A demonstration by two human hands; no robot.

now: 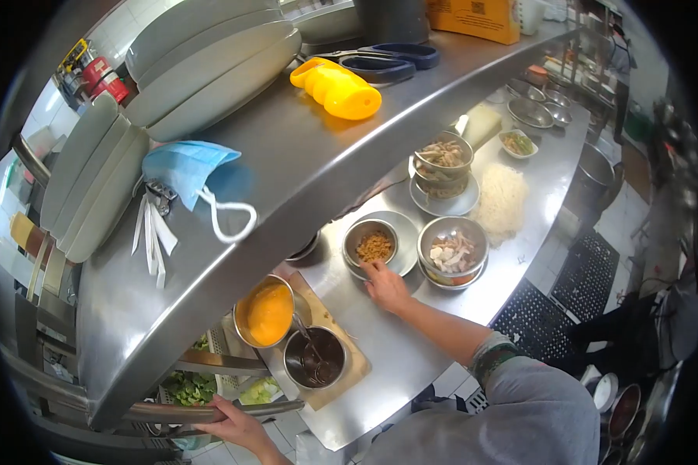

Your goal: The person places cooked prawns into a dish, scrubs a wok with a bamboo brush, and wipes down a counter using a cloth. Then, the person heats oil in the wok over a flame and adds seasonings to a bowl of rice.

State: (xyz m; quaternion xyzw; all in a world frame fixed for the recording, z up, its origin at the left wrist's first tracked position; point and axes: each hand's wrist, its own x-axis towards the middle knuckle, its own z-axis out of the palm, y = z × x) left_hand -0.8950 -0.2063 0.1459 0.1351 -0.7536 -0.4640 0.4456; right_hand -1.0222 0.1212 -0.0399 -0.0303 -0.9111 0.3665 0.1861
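At the near edge of a steel bowl of brown crumbly food (374, 246), which sits on a grey plate (406, 232), is my right hand (386, 287), its fingers drawn together at the rim. Whether they grip it is hidden. My left hand (236, 428) is at the lower left, fingers on a metal rail (209, 412). Right of the crumb bowl stands a bowl of sliced pale and pinkish food (453, 249). Nearer me are a container of orange liquid (269, 311) and a pot of dark sauce (315, 357) with a ladle in it, by a cutting board (349, 380).
A raised steel shelf (287, 170) crosses above the counter, bearing plates (209, 70), a yellow bottle (337, 89), scissors (380, 66) and a blue mask (190, 167). Stacked bowls (444, 155) and noodles (502, 203) lie farther back. A person in dark clothes (636, 325) is at right.
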